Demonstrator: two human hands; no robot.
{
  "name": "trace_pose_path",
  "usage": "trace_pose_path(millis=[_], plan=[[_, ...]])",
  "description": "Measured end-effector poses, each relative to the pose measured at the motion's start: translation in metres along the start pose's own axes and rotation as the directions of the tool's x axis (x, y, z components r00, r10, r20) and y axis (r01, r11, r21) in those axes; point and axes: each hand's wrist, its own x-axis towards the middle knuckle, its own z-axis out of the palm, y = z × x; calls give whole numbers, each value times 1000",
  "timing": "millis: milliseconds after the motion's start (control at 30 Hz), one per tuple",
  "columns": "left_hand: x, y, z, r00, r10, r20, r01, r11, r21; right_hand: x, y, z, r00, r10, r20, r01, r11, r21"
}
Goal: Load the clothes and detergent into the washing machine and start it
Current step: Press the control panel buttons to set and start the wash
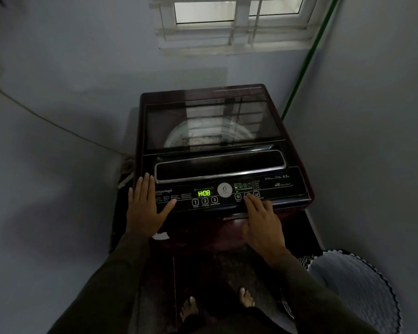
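A dark maroon top-loading washing machine (pixel 297 165) stands in the corner with its glass lid (pixel 210 121) shut; the drum and something pale inside show faintly through it. The control panel (pixel 285 186) is lit, and its green display (pixel 204 193) reads 1:08. My left hand (pixel 145 208) rests flat, fingers straight, on the panel's left end. My right hand (pixel 261 220) reaches to the panel's right side, its index fingertip on a button below the indicator lights.
Grey walls close in on both sides, with a barred window (pixel 234 22) above. A green pipe (pixel 307 63) runs down the right wall and a cable (pixel 53 124) crosses the left. A mesh laundry basket (pixel 352 288) stands at lower right.
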Motion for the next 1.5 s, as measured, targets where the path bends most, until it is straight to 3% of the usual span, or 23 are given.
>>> trace_pose_path(millis=[600, 1133, 1500], plan=[[1, 1, -3, 1000, -3, 29, 2, 1000, 19, -2, 10, 0, 994, 95, 50, -89, 991, -100], [0, 1, -4, 1000, -6, 31, 6, 1000, 7, -7, 24, 3, 997, -23, 77, 34, 989, -147], [1, 2, -3, 1000, -5, 31, 5, 1000, 13, -8, 19, 2, 997, -1, 79, 11, 993, -121]])
